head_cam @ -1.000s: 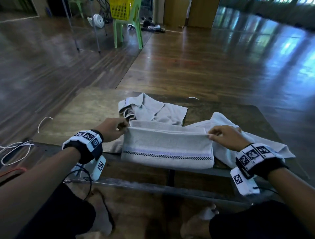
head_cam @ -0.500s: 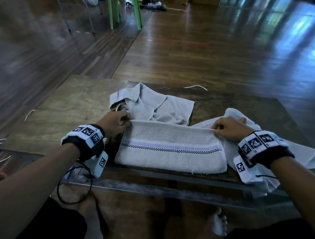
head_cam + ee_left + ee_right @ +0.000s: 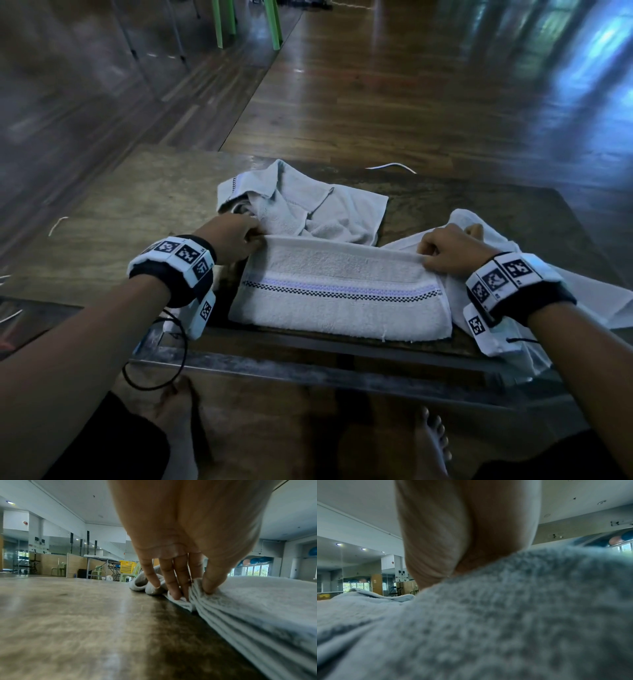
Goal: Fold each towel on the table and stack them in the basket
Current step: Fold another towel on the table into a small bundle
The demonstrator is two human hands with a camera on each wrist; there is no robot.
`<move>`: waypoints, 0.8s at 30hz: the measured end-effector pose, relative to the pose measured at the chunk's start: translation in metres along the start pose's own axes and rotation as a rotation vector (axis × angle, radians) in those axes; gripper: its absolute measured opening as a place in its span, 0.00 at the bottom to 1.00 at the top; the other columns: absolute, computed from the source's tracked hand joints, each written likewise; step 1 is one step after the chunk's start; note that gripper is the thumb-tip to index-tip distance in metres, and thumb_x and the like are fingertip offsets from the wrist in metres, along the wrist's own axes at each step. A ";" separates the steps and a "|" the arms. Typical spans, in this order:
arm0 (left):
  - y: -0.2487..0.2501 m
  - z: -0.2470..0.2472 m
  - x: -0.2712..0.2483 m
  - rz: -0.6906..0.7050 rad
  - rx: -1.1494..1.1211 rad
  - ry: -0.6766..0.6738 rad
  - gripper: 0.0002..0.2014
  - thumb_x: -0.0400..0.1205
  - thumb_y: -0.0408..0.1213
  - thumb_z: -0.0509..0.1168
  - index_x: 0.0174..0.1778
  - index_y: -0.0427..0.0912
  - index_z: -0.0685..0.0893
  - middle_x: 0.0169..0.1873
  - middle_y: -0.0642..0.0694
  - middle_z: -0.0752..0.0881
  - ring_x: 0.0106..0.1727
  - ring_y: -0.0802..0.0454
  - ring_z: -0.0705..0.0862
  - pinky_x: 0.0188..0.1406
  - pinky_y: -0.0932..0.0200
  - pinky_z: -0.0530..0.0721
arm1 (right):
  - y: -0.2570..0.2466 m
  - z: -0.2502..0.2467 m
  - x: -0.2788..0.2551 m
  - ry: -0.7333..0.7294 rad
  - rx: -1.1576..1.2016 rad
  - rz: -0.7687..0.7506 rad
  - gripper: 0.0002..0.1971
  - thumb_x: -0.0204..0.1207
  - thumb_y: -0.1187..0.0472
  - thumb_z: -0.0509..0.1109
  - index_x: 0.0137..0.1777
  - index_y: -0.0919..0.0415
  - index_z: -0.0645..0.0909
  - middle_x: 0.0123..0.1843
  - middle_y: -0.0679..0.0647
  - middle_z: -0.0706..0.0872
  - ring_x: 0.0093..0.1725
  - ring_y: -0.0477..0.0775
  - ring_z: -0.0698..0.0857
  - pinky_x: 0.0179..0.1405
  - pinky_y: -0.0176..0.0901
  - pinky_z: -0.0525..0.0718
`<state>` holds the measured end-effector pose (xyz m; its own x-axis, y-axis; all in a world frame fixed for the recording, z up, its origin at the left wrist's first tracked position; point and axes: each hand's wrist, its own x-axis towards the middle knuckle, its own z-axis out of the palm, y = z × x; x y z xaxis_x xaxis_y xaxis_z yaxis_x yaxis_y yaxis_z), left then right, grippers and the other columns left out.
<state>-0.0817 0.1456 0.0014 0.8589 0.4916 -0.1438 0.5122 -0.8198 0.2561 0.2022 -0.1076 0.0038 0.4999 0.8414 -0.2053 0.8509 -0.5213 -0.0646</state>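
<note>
A folded grey towel (image 3: pixel 339 294) with a checked and lilac stripe lies flat near the table's front edge. My left hand (image 3: pixel 236 236) pinches its far left corner; in the left wrist view the thumb and fingers (image 3: pixel 173 586) clamp the stacked layers of that towel (image 3: pixel 248 608). My right hand (image 3: pixel 445 253) grips the far right corner, and the right wrist view is mostly filled by towel pile (image 3: pixel 488 622). A crumpled grey towel (image 3: pixel 308 209) lies behind. Another pale towel (image 3: pixel 548 294) lies under my right wrist. The yellow basket (image 3: pixel 127 566) stands on a green chair far off.
The wooden table (image 3: pixel 120 219) has bare surface on its left half. A metal rail (image 3: pixel 308 370) runs along the front edge. Green chair legs (image 3: pixel 246 20) stand on the wooden floor beyond. My bare feet (image 3: pixel 431 442) are under the table.
The folded towel has come down from slightly lifted to flat on the table, a little nearer me. Both hands kept their hold on its far corners. My head tilted down.
</note>
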 end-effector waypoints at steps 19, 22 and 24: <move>0.001 -0.060 -0.068 0.174 -0.196 0.458 0.07 0.73 0.27 0.71 0.46 0.37 0.85 0.44 0.42 0.87 0.45 0.46 0.84 0.47 0.58 0.77 | -0.014 -0.060 -0.065 0.456 0.170 -0.136 0.07 0.70 0.57 0.73 0.43 0.46 0.78 0.43 0.41 0.79 0.50 0.46 0.78 0.50 0.46 0.56; 0.006 -0.079 -0.074 0.258 -0.130 0.788 0.06 0.73 0.31 0.69 0.45 0.37 0.85 0.42 0.44 0.87 0.45 0.49 0.82 0.46 0.62 0.72 | -0.018 -0.082 -0.078 0.791 0.196 -0.185 0.05 0.67 0.55 0.70 0.42 0.47 0.78 0.43 0.41 0.77 0.50 0.49 0.76 0.50 0.45 0.58; 0.009 -0.083 -0.076 0.296 -0.110 0.885 0.08 0.73 0.35 0.66 0.45 0.38 0.85 0.42 0.48 0.86 0.45 0.51 0.82 0.45 0.58 0.74 | -0.022 -0.089 -0.087 0.899 0.124 -0.177 0.06 0.64 0.56 0.68 0.42 0.49 0.79 0.43 0.42 0.76 0.51 0.50 0.74 0.45 0.42 0.51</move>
<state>-0.1432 0.1252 0.0944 0.6126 0.3490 0.7092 0.2313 -0.9371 0.2613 0.1544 -0.1563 0.1102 0.3455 0.6774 0.6494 0.9295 -0.3423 -0.1373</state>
